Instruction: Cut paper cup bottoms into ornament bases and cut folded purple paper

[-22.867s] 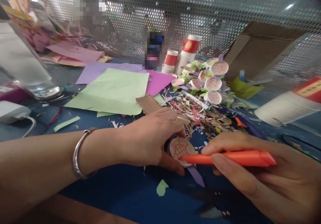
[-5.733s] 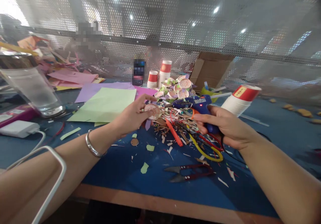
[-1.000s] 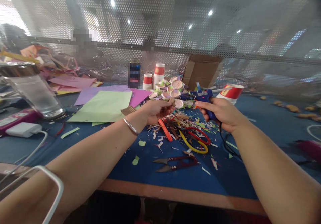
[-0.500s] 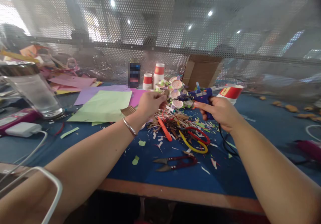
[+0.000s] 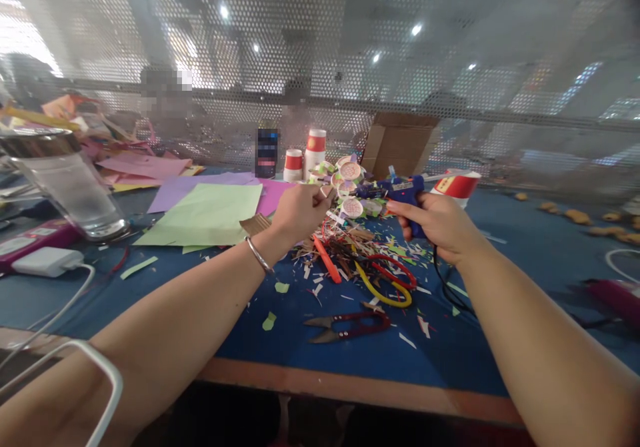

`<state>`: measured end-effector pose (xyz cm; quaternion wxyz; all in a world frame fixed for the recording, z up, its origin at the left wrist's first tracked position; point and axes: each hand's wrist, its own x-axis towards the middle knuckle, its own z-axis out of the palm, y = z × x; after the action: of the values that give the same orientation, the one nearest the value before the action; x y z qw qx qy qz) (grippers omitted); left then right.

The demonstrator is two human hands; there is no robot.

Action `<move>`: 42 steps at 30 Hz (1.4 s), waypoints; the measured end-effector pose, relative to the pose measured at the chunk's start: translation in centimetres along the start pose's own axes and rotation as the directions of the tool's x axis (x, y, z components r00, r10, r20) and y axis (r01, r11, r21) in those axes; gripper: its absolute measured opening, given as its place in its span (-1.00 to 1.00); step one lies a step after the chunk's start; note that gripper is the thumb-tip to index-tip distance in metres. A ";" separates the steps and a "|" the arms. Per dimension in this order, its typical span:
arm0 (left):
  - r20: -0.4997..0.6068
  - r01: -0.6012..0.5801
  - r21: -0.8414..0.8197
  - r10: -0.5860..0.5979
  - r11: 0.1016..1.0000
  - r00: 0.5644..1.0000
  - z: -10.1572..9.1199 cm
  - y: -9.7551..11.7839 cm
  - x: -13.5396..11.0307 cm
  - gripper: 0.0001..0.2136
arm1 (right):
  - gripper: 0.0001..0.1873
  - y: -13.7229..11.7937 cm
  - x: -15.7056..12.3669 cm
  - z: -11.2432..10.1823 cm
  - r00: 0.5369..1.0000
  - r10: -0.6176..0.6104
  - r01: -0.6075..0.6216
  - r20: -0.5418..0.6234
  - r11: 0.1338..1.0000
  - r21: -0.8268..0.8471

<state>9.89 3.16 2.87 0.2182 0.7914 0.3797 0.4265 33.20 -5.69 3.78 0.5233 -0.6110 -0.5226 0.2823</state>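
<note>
My right hand is closed round the handle of a blue glue gun, its nozzle pointing left. In front of that nozzle, my left hand pinches a small piece that its fingers mostly hide; I cannot make out its kind. Just behind both hands lies a cluster of small round paper discs with green and purple bits. Beneath them spreads a heap of paper scraps. An orange pen-like stick, scissors with red and yellow handles and dark red thread snips lie nearer me.
Green paper sheets lie at left beside a glass jar and a white charger. Paper cups stand at the back, with another cup behind my right hand. A cardboard box leans against the perforated screen.
My left fingers have shifted slightly and show a little pale edge of the pinched piece. The glue gun stays in my right hand, nearly still.
</note>
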 end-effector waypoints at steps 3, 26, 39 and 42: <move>-0.054 -0.027 -0.028 0.025 0.999 0.998 -0.1 0.6 -0.2 -0.87 | -0.62 0.1 0.1 0.1 1.000 -0.005 0.005 -0.004 1.000 -0.011; 0.116 -0.052 0.230 0.026 0.972 0.993 0.0 0.1 0.0 -0.70 | -0.61 0.4 0.0 0.5 0.999 -0.036 0.035 -0.008 0.994 -0.103; 0.440 -0.052 0.363 -0.122 0.931 0.890 -0.9 -0.4 0.1 -0.72 | -0.58 0.5 0.2 0.3 0.999 -0.023 0.019 -0.040 0.994 -0.106; 0.498 -0.061 0.426 -0.178 0.902 0.849 -1.6 -0.5 0.4 -0.81 | -0.57 0.6 0.2 0.2 0.999 -0.006 0.002 -0.044 0.995 -0.103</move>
<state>8.52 3.79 3.59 0.1481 0.8933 0.4138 0.0934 33.28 -5.37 3.24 0.5032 -0.6421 -0.5259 0.2406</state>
